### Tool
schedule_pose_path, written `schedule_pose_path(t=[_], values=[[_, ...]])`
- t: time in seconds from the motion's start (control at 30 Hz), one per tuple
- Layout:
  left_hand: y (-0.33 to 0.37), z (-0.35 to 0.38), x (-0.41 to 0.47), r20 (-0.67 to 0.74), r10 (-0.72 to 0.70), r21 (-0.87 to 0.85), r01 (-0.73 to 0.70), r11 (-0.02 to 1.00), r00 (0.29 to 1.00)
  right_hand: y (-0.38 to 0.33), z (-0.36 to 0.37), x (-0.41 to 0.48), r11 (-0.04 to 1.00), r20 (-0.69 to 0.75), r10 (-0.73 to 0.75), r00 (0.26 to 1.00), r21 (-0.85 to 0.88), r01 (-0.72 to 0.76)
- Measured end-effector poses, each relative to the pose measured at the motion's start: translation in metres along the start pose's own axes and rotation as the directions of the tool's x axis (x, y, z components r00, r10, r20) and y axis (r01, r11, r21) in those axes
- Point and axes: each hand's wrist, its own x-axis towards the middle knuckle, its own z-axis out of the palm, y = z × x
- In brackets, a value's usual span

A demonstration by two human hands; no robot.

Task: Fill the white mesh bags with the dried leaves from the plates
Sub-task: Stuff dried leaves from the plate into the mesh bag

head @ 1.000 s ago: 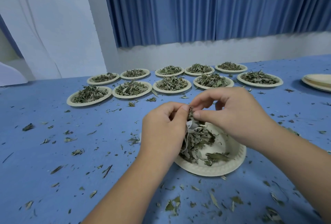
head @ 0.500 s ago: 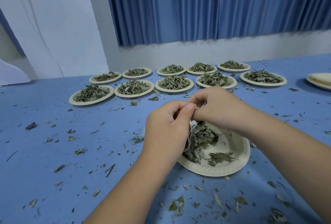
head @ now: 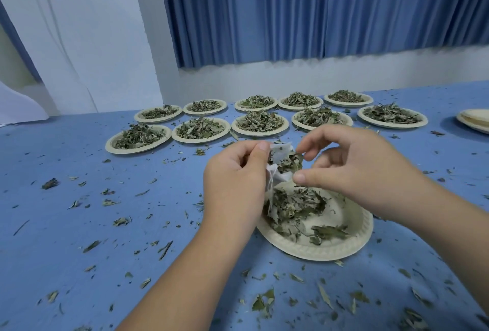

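Note:
My left hand (head: 235, 182) pinches the rim of a small white mesh bag (head: 279, 157) and holds its mouth open above a paper plate (head: 352, 240). Dried leaves (head: 289, 164) show inside the bag's mouth. The bag's drawstring hangs down beside my left palm. My right hand (head: 352, 169) hovers just right of the bag with thumb and forefinger apart and curved, holding nothing that I can see. A loose heap of dried leaves (head: 296, 206) lies on the left half of the plate under both hands.
Several paper plates heaped with dried leaves (head: 260, 121) stand in two rows at the back of the blue table (head: 79, 224). Empty stacked plates (head: 476, 120) sit at the far right edge. Leaf crumbs (head: 262, 304) are scattered across the cloth.
My right hand has let go at the bag's mouth and drawn back to the right with its fingers spread. The bag's opening with leaves inside is now exposed.

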Motion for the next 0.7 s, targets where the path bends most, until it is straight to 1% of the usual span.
schedule_pose_path(t=[0.1, 0.23, 0.37, 0.43, 0.5, 0.53, 0.57, 0.6, 0.63, 0.7], values=[[0.0, 0.001, -0.002, 0.02, 0.011, -0.003, -0.011, 1.0, 1.0, -0.002, 0.008, 0.003, 0.994, -0.037, -0.068, 0.997, -0.083, 0.065], [0.001, 0.003, -0.005, 0.044, 0.052, 0.051, -0.054, 0.997, 0.998, -0.005, 0.013, 0.006, 0.978, -0.052, -0.124, 0.991, -0.172, 0.113], [0.001, 0.003, -0.004, 0.067, 0.056, 0.025, -0.058, 0.998, 0.996, -0.004, 0.016, 0.01, 0.976, 0.004, -0.158, 0.987, -0.154, 0.157], [0.001, 0.002, -0.004, 0.074, 0.056, -0.002, -0.056, 0.998, 0.996, -0.001, 0.018, 0.014, 0.982, -0.026, -0.158, 0.987, -0.113, 0.154], [0.001, 0.001, -0.003, 0.074, 0.044, -0.044, -0.041, 0.998, 0.996, 0.003, 0.018, 0.019, 0.994, -0.105, -0.098, 0.99, -0.049, 0.093], [0.0, 0.001, -0.002, 0.072, 0.036, -0.067, -0.031, 0.997, 0.997, 0.006, 0.018, 0.022, 0.999, -0.129, -0.037, 0.991, -0.009, 0.036], [-0.001, 0.0, -0.002, 0.072, 0.029, -0.087, -0.023, 0.996, 0.997, 0.008, 0.017, 0.025, 0.998, -0.112, 0.041, 0.993, 0.041, -0.037], [-0.001, 0.0, -0.001, 0.076, 0.026, -0.105, -0.017, 0.994, 0.997, 0.009, 0.015, 0.027, 0.988, -0.042, 0.123, 0.992, 0.103, -0.118], [-0.001, -0.001, -0.001, 0.084, 0.027, -0.12, -0.016, 0.993, 0.996, 0.009, 0.015, 0.029, 0.964, 0.071, 0.192, 0.979, 0.174, -0.202], [0.0, -0.002, 0.0, 0.116, 0.036, -0.146, -0.018, 0.989, 0.993, 0.009, 0.016, 0.033, 0.882, 0.29, 0.258, 0.922, 0.318, -0.347]])
